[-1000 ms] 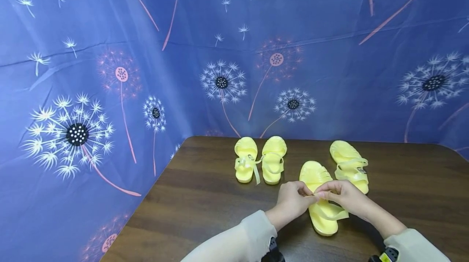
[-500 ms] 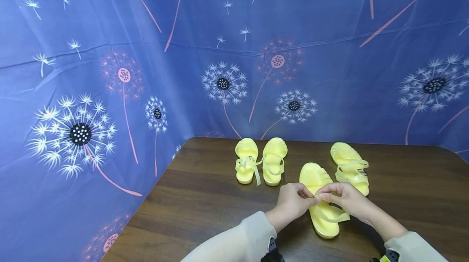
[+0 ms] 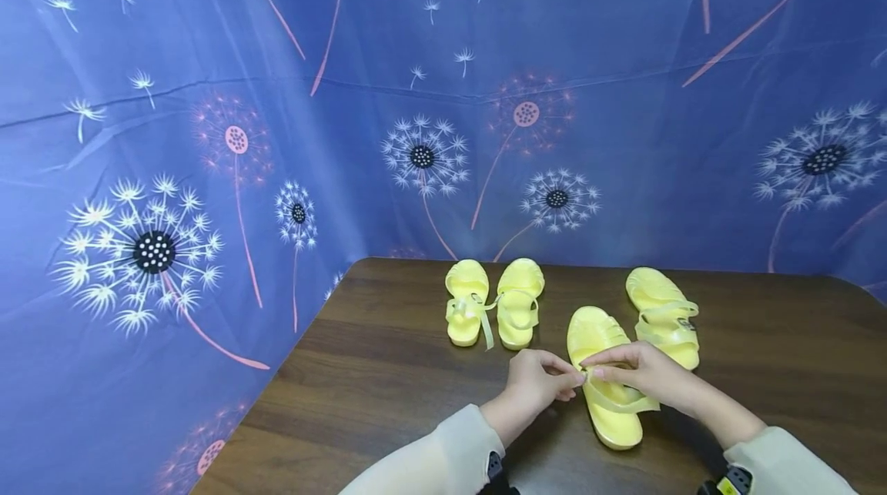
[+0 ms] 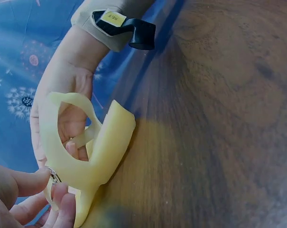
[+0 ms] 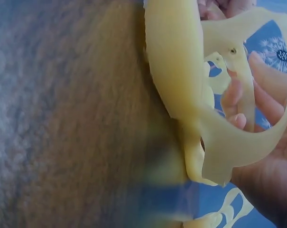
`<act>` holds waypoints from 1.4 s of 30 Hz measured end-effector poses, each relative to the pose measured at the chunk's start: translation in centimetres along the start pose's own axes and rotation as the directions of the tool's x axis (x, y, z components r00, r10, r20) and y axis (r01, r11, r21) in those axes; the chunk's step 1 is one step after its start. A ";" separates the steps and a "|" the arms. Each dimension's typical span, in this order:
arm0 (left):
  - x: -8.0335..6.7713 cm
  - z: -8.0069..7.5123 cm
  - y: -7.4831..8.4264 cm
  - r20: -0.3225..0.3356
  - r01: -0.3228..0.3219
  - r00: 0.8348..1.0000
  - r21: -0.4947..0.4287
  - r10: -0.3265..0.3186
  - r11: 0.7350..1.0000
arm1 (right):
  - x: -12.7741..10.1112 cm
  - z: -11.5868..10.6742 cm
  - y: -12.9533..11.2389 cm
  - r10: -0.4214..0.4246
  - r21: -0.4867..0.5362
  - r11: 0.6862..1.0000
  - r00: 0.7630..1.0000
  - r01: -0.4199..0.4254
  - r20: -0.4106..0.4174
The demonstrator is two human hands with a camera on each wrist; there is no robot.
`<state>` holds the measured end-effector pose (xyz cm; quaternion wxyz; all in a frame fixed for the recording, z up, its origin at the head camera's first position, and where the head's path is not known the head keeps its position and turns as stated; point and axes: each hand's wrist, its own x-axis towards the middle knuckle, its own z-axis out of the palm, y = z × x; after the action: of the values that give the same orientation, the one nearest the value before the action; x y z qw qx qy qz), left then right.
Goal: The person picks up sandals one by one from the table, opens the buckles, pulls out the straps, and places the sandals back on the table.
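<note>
A yellow jelly sandal [image 3: 597, 333] lies sole-down on the brown table [image 3: 388, 372], toe pointing away from me. Its loose ankle strap [image 3: 619, 405] loops over the heel. My left hand [image 3: 571, 379] pinches the strap end at the sandal's left side, and my right hand [image 3: 601, 370] pinches the same strap right beside it, fingertips almost touching. In the left wrist view the sandal [image 4: 103, 152] stands on edge, with a small metal buckle [image 4: 53, 177] between my fingers. The right wrist view shows the strap [image 5: 257, 137] arching over my right fingers [image 5: 269, 90].
The matching sandal [image 3: 661, 316] lies just right of the held one. A smaller yellow pair [image 3: 493, 312] sits side by side behind, near the table's back edge. Blue dandelion-print cloth [image 3: 208, 172] walls in the back and left. The table's left edge runs diagonally.
Both hands slid a little left and down along the strap, so the pinch now sits at the sandal's left edge. The sandals have not moved.
</note>
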<state>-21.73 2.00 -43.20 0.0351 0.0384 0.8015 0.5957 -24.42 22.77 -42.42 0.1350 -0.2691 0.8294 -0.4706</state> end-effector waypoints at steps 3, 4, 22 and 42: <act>0.1 0.0 0.2 -0.030 -0.005 1.000 0.019 0.006 1.000 | 0.2 0.0 -0.4 -0.008 -0.050 0.999 0.999 0.007 -0.033; 0.2 0.1 0.2 -0.038 -0.003 0.999 0.020 0.004 1.000 | 0.3 0.1 -0.5 -0.012 -0.060 0.998 0.999 0.009 -0.045; 0.4 1.0 0.4 -0.077 -0.030 0.997 -0.020 0.029 0.999 | 0.6 -1.0 -0.5 0.022 -0.002 1.000 0.999 -0.022 0.049; 0.4 1.1 0.1 -0.065 -0.071 0.995 0.018 0.072 0.997 | 1.3 -1.5 -2.9 -0.130 -0.385 0.905 0.980 0.180 0.154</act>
<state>-22.01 3.13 -43.43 -0.0129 0.0480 0.8051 0.5910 -25.26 21.89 -39.17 0.0913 -0.3850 0.8734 -0.2838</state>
